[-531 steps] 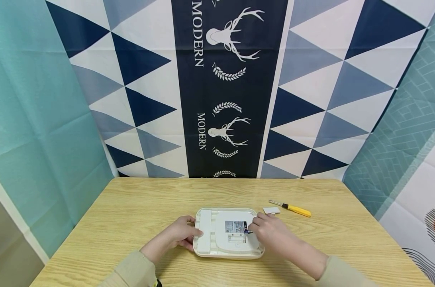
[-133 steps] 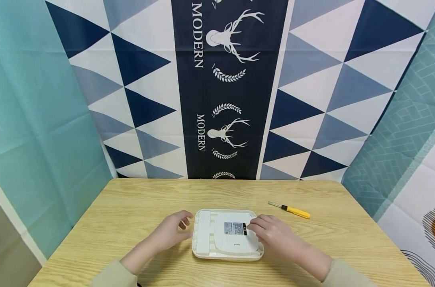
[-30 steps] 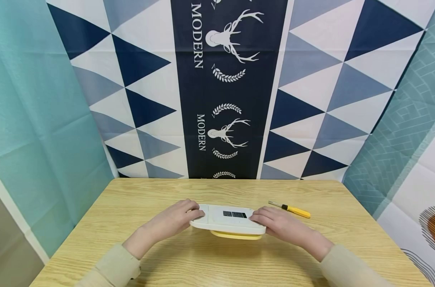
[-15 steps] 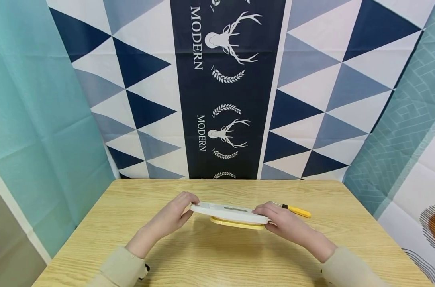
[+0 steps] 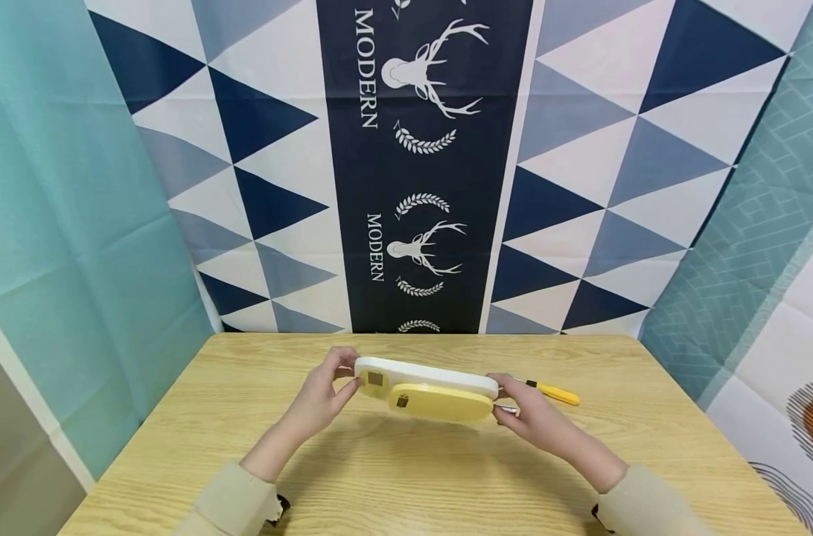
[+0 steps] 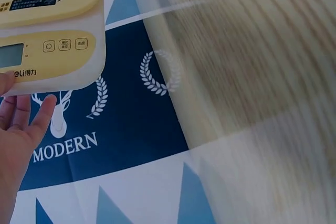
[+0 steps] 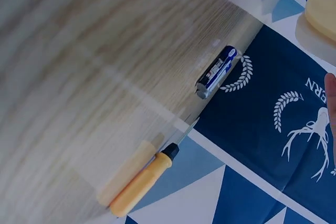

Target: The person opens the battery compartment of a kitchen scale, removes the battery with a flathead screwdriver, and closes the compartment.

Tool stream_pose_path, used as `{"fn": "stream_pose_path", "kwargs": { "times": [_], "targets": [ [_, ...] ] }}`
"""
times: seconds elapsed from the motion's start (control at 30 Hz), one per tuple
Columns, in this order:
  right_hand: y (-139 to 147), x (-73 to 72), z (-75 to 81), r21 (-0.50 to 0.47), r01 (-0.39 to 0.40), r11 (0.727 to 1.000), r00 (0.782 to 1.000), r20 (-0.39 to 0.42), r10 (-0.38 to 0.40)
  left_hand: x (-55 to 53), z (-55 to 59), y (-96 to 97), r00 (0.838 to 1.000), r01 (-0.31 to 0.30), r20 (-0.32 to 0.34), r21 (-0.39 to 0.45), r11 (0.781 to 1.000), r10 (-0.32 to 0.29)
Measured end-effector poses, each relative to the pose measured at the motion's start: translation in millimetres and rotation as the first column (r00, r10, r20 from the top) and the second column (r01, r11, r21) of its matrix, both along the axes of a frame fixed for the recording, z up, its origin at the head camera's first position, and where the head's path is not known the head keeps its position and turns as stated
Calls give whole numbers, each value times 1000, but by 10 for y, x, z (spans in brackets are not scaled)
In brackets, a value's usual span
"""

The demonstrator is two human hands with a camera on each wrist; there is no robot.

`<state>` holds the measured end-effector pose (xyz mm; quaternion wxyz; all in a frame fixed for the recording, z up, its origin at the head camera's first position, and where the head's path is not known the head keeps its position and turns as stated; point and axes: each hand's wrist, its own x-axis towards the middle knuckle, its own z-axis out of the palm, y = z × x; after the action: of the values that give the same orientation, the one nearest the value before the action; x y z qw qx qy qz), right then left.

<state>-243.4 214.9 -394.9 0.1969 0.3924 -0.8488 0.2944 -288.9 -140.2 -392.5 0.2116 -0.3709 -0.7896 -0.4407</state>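
A kitchen scale (image 5: pixel 440 403), white with a yellow platform and panel, is held tilted above the table, its yellow face toward me. My left hand (image 5: pixel 321 398) grips its left end, fingers behind and thumb at the front. On the opposite end, my right hand (image 5: pixel 532 411) grips the edge. The left wrist view shows the scale's (image 6: pixel 63 72) buttons and part of its grey display, with the left hand (image 6: pixel 20 145) at the lower edge. Only a finger of the right hand and a corner of the scale (image 7: pixel 323 11) appear in the right wrist view.
A blue and silver battery (image 7: pixel 217 72) lies on the wooden table (image 5: pixel 406 484), partly behind the right hand in the head view. Beyond it lies a screwdriver (image 5: pixel 558 393) with a yellow handle. A patterned cloth (image 5: pixel 420 171) hangs behind the table.
The scale lay face down earlier, its battery compartment uncovered, then covered; the small white cover left the table. Both hands have since lifted the scale and turned its face toward me.
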Motion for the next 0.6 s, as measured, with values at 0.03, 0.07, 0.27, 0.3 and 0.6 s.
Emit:
{"fn": "stream_pose_path", "kwargs": {
  "times": [0.03, 0.07, 0.27, 0.3, 0.6],
  "targets": [
    [-22, 26, 34, -35, -12, 999, 1000, 15, 12, 4, -5, 5, 999, 1, 34, 24, 1000, -2],
    [-29, 33, 36, -72, -22, 997, 999, 26, 24, 8, -10, 11, 998, -5, 65, 45, 999, 2],
    [26, -42, -93, -265, -48, 963, 991, 104, 78, 44, 7, 40, 976, -61, 215, 135, 989, 31],
    [31, -44, -100, -296, -44, 954, 988, 131, 87, 52, 13, 44, 970, -69, 243, 150, 986, 30],
    [15, -35, -97, -483, -21, 875, 936, 298, 187, 85, 10, 57, 927, -114, 375, 218, 969, 25]
  ]
}}
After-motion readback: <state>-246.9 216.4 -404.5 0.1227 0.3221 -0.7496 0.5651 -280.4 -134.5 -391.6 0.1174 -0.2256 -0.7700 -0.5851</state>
